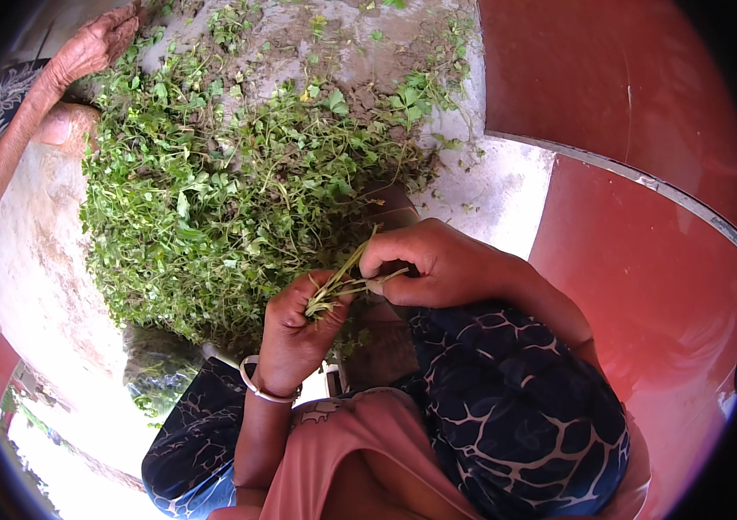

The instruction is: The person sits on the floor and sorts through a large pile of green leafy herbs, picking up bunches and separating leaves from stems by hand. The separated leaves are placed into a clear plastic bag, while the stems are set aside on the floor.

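We hold a slim bundle of thin pale-green stems (324,300) in front of our body, at the near edge of a broad heap of green leafy plants (204,186). Our left hand (296,319) is clamped around the bundle; our right hand (433,262) is closed on its far ends, fingertips pinching. If the left fist loosens, stems could slip out and drop back among the tangled leaves. A hard pull by the right fingers could snap the thin stalks or drag good ones along. The crumbly brown soil (370,97) strewn through the heap's far side could cling to anything that falls there. A co-worker's bare hand (95,48) is well apart, so a clash seems unlikely.
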A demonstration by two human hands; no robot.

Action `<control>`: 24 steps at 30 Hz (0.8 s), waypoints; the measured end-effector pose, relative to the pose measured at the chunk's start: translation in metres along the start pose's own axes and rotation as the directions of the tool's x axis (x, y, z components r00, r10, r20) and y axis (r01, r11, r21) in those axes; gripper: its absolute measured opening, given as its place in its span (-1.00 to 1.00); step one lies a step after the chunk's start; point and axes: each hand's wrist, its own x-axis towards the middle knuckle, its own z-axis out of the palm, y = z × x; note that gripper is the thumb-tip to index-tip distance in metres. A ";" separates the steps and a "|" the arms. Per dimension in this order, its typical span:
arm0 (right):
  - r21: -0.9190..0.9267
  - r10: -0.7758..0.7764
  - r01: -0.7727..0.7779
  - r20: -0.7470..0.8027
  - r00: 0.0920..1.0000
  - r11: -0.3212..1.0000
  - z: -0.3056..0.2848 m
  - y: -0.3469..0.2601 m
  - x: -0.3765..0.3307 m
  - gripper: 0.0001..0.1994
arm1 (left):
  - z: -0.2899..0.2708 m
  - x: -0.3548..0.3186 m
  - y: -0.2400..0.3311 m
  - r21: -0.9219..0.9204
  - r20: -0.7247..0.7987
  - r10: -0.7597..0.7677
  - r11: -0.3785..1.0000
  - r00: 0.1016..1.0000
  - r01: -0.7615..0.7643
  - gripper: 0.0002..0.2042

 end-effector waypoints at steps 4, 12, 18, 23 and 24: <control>-0.036 0.016 -0.013 0.091 0.996 0.999 0.000 -0.007 -0.001 -0.86 | 0.006 0.002 0.001 0.121 -0.066 0.166 0.980 0.984 -0.157 -0.87; -0.656 0.338 -0.318 -0.100 0.936 0.685 -0.034 0.009 -0.010 -0.80 | -0.009 0.000 -0.001 -0.278 -0.277 -0.085 0.961 0.957 0.005 -0.88; -0.515 0.039 -0.520 -0.684 0.729 0.681 -0.065 0.066 0.010 -0.73 | 0.001 0.005 0.006 -0.346 -0.153 -0.089 0.938 0.984 0.031 -0.81; -0.518 0.019 -0.581 -0.736 0.677 0.628 -0.066 0.079 0.039 -0.71 | -0.001 0.009 -0.002 -0.519 -0.155 -0.174 0.852 0.972 0.070 -0.77; -0.531 0.002 -0.582 -0.738 0.675 0.616 -0.068 0.084 0.040 -0.70 | -0.001 0.009 -0.002 -0.526 -0.145 -0.184 0.847 0.972 0.083 -0.77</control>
